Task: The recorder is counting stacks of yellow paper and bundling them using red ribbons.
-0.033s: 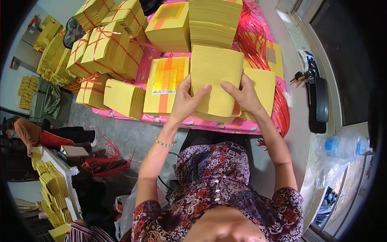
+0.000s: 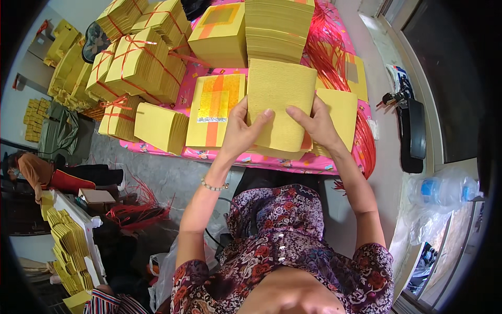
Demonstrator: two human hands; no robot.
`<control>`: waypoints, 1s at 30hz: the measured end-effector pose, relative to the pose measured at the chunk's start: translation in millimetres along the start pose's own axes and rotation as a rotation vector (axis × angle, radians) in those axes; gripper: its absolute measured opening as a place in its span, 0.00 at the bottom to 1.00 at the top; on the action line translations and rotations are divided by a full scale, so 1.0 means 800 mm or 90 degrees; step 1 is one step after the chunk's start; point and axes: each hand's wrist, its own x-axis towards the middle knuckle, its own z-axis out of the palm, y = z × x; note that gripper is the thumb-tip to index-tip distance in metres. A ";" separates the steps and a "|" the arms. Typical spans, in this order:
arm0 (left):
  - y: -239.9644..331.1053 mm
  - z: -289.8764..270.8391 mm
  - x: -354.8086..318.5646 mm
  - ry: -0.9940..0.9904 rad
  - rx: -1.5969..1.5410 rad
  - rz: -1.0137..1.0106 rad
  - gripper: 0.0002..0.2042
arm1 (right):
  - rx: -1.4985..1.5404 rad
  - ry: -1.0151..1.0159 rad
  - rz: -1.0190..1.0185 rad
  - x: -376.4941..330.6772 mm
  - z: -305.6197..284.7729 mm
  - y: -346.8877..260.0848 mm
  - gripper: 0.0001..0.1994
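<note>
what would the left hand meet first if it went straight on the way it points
The left hand holds the yellow paper, so that comes first; beyond it, probably the tall yellow stack, though depth is unclear.

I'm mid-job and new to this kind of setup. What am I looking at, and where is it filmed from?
No machine here: these are a person's bare hands, filmed by a wide fisheye camera on their head, looking down; straight edges bend near the rim. The left hand and right hand hold ribbed yellow paper between them, thumbs on top. On the pink patterned cover are tied yellow bundles, a tall yellow pile and, at right, loose red strands.
</note>
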 end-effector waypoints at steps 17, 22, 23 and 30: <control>-0.017 -0.016 -0.026 0.051 0.163 0.185 0.20 | -0.085 -0.032 -0.080 -0.023 0.009 -0.025 0.25; 0.009 0.006 -0.017 0.079 0.026 0.195 0.18 | -0.203 -0.013 -0.109 -0.024 0.005 -0.029 0.23; 0.007 0.003 -0.015 0.081 0.026 0.195 0.18 | -0.203 -0.015 -0.109 -0.023 0.005 -0.029 0.23; -0.020 -0.006 -0.010 0.042 0.085 0.144 0.17 | -0.151 0.031 -0.183 -0.019 0.009 -0.037 0.24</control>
